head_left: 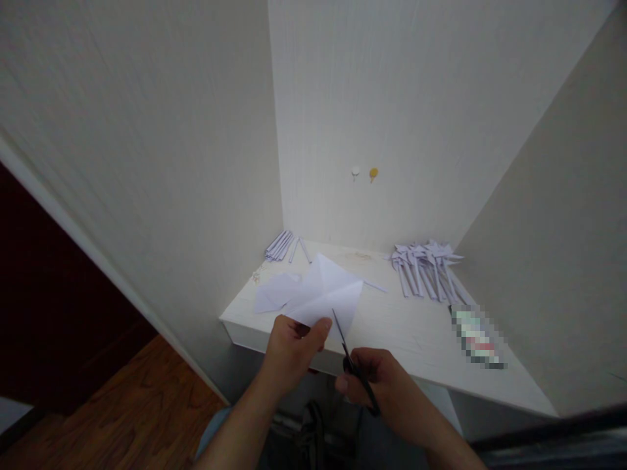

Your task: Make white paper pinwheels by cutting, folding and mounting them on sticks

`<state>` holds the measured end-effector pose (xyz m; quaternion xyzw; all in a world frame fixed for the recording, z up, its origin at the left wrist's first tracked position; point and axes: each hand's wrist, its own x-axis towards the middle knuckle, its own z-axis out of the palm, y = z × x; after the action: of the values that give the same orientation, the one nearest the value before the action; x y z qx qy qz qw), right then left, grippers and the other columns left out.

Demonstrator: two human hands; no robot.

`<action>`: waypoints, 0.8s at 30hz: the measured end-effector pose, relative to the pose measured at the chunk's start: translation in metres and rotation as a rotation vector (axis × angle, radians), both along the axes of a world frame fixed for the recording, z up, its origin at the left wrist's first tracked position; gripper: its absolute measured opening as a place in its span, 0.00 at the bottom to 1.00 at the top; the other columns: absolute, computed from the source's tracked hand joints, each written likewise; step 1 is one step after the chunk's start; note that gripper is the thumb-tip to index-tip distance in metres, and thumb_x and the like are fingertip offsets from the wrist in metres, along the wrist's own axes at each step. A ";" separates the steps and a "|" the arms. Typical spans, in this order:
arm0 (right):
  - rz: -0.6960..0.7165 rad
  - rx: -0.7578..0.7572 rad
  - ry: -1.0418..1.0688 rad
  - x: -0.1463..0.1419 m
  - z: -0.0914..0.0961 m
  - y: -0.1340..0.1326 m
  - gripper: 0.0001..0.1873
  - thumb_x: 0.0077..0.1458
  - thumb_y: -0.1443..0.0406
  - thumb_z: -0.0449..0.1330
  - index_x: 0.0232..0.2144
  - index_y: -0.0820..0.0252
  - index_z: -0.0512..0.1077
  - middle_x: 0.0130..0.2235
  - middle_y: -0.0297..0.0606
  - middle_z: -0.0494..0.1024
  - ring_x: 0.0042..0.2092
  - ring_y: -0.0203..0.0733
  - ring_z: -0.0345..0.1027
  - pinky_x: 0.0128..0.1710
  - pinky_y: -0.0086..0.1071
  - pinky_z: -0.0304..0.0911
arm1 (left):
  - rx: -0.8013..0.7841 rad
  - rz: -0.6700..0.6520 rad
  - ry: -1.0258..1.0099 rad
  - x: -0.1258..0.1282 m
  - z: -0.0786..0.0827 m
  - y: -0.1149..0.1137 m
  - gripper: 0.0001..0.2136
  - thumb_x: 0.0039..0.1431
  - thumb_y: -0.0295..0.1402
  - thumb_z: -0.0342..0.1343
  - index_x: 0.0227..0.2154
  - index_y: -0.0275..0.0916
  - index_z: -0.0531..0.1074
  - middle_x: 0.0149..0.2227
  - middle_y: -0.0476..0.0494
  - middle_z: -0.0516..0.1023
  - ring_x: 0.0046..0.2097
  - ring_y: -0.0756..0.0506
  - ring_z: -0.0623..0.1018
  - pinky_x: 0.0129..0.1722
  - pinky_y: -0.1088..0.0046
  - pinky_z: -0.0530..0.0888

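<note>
over the desk (421, 329), the left hand (294, 344) pinches the folded paper (326, 292); scissors (349, 352) gripped in the right hand (379, 380) point to 11 o'clock, into its edge.

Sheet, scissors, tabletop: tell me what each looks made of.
Sheet: thin matte white paper; it holds sharp creases.
Scissors: slim dark blades, probably metal; black handles, likely plastic.
Tabletop: matte white with faint grain, perhaps laminate or painted wood.
</note>
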<state>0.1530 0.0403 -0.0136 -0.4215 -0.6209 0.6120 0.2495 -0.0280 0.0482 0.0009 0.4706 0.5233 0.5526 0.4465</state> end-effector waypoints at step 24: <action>-0.070 0.023 -0.067 -0.004 0.009 0.001 0.24 0.49 0.50 0.69 0.20 0.57 0.62 0.20 0.25 0.59 0.25 0.33 0.50 0.25 0.30 0.45 | -0.042 -0.003 0.020 0.002 0.005 0.001 0.19 0.47 0.45 0.63 0.12 0.40 0.68 0.13 0.49 0.68 0.16 0.50 0.66 0.16 0.73 0.62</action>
<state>0.1494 0.0417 -0.0047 -0.4604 -0.6208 0.5813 0.2543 -0.0264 0.0496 0.0055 0.4673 0.5384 0.5360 0.4522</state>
